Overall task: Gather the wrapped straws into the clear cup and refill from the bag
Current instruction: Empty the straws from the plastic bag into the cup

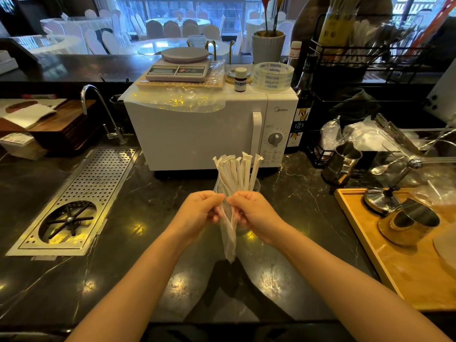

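Note:
Several white paper-wrapped straws (237, 171) stand upright as a bunch, their tops fanned out in front of the microwave. Their lower parts sit inside a thin clear plastic bag (228, 233) that hangs down between my hands. My left hand (201, 208) pinches the bag's left edge and my right hand (251, 209) pinches its right edge, both at the middle of the counter. Behind the straws a clear cup (256, 185) shows faintly; only part of its rim is visible.
A white microwave (197, 134) with a scale and tape on top stands just behind. A perforated drain tray (81, 198) and faucet lie left. At the right, a wooden tray (394, 265) holds metal jugs (409, 225); more plastic bags (370, 137) lie behind it.

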Motion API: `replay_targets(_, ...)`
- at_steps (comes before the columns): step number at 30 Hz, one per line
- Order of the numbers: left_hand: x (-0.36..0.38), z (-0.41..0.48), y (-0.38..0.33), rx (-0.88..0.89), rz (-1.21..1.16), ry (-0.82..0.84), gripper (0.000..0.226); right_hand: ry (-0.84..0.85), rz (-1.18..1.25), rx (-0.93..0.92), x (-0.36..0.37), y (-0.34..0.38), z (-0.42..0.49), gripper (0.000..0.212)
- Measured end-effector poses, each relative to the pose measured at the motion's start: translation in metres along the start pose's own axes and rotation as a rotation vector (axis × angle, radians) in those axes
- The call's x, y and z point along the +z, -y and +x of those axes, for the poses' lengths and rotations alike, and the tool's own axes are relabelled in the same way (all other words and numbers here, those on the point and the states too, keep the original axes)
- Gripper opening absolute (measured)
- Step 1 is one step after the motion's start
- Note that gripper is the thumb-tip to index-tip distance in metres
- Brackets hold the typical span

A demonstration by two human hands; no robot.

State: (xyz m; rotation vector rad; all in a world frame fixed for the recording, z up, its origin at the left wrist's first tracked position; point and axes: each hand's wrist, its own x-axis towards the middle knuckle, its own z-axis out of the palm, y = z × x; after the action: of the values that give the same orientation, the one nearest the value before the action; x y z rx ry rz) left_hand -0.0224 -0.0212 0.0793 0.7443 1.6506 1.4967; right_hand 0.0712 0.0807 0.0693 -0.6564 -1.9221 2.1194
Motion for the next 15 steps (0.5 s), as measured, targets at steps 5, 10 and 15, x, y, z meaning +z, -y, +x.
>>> replay_targets(5, -0.022, -0.001, -0.008, 0.054, 0.218, -0.153, 0.03, -0.105, -0.337, -0.075, -0.016, 0.01, 0.001, 0.042)
replay_targets(10, -0.036, -0.003, -0.013, 0.1, 0.309, -0.248, 0.031, -0.164, -0.463, -0.027, -0.031, 0.017, 0.001, 0.039)
replay_targets(15, -0.041, -0.005, -0.018, 0.117, 0.367, -0.249, 0.032, -0.153, -0.519, 0.051, -0.038, 0.022, -0.002, 0.037)
